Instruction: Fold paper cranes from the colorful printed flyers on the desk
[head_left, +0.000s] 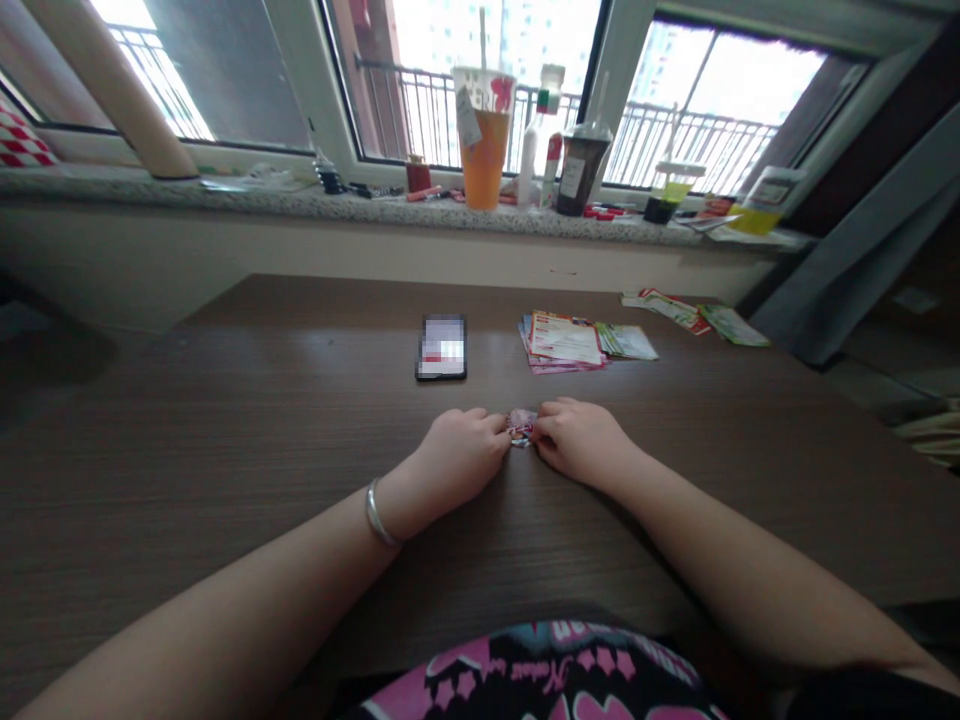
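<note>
Between my two hands, on the brown table, lies a small piece of folded printed paper (520,426) with pink, red and white colours. My left hand (466,450) has a silver bangle at its wrist, and its bent fingers are closed on the paper's left side. From the right, my right hand (579,436) pinches the other side of the paper, thumb and fingers together. Both hands rest low at the tabletop. The fingers cover much of the paper, so its full shape is hidden.
A phone (442,347) lies beyond my left hand. Printed leaflets (564,338) are stacked farther back, with more leaflets (733,325) near the table's right end. Behind the table, a stone windowsill (262,200) holds an orange drink cup (483,150), a dark drink cup (582,170) and bottles.
</note>
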